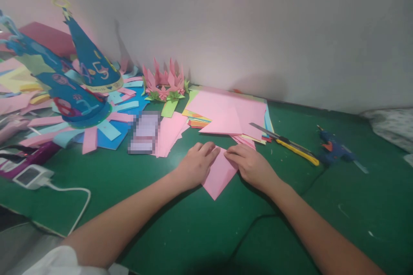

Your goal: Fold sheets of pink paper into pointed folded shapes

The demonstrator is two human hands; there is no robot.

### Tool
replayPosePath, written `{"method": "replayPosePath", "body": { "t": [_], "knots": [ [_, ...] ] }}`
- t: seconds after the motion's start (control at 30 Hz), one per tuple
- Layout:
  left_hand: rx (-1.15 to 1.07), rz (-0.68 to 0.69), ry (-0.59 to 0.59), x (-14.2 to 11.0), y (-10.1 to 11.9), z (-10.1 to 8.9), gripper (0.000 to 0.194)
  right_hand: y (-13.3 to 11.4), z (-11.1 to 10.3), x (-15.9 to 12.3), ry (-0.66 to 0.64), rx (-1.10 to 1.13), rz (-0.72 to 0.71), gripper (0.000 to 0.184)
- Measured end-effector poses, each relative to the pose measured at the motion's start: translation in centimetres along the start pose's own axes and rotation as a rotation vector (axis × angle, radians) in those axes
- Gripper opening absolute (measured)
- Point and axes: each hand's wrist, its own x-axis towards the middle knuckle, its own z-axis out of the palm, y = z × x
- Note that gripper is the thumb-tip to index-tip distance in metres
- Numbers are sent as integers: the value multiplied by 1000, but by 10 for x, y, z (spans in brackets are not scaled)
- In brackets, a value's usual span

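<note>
A pink sheet of paper [217,179], turned with one corner toward me, lies on the green table [180,232]. My left hand [197,164] presses on its upper left side, fingers together and curled over the edge. At the top right edge, my right hand [250,165] pinches the same paper between thumb and fingers. Part of the paper's upper edge is hidden under the fingers. Just beyond my hands is a stack of pink and coloured paper [229,105], with a folded pink piece [222,124] on it.
A yellow cutter knife [298,150] and a blue glue gun [337,148] lie to the right. Left are a phone [144,132], blue cone hats [92,58], a pink paper crown [166,81] and a white charger [34,177] with its cable. A dark cord crosses the table.
</note>
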Motion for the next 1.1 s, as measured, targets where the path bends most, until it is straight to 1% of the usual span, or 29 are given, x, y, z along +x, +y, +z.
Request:
{"method": "replayPosePath", "body": {
  "t": [0.1,0.27,0.4,0.57,0.7,0.83,0.97,1.1],
  "knots": [
    [0,1,-1,0,1,0,46,0,2,0,-4,-7,32,31],
    [2,10,14,1,1,0,47,0,6,2,-46,7,59,37],
    [10,8,23,0,0,2,45,-1,4,3,-70,-18,70,36],
    [22,17,46,-1,0,4,43,0,4,2,-68,-75,81,33],
    [-9,3,87,-1,0,5,48,-1,8,6,-116,-142,62,41],
    [-35,-11,77,-1,1,4,49,-3,10,11,-146,-221,65,45],
    [-10,-2,42,-2,1,3,52,-4,8,11,-110,-250,67,41],
    [7,13,30,-2,1,2,45,-3,5,8,-32,-239,74,30]
  ]
}}
